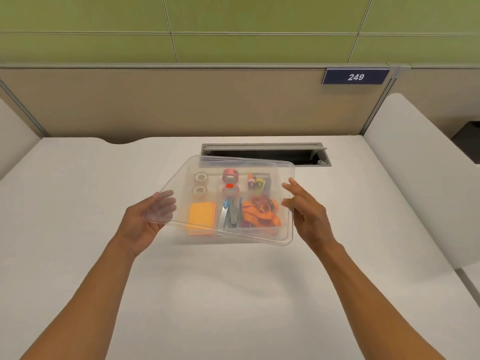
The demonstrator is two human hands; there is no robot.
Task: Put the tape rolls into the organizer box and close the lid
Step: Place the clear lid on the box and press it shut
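Note:
A clear plastic organizer box (275, 227) sits on the white desk. Over it hangs its clear lid (283, 239), skewed and tilted, held at both short edges. My left hand (145, 219) grips the lid's left edge, fingers under the plastic. My right hand (306, 209) holds the right edge. Through the lid I see two clear tape rolls (200, 183) in the back-left compartment and two pink tape rolls (230, 180) in the back-middle one.
The box also holds orange sticky notes (201, 216), metal clips and pens (231, 213), orange items (262, 210) and small stationery (258, 181). Behind the box is an open cable slot (265, 153) in the desk. A beige partition (181, 100) bounds the far edge.

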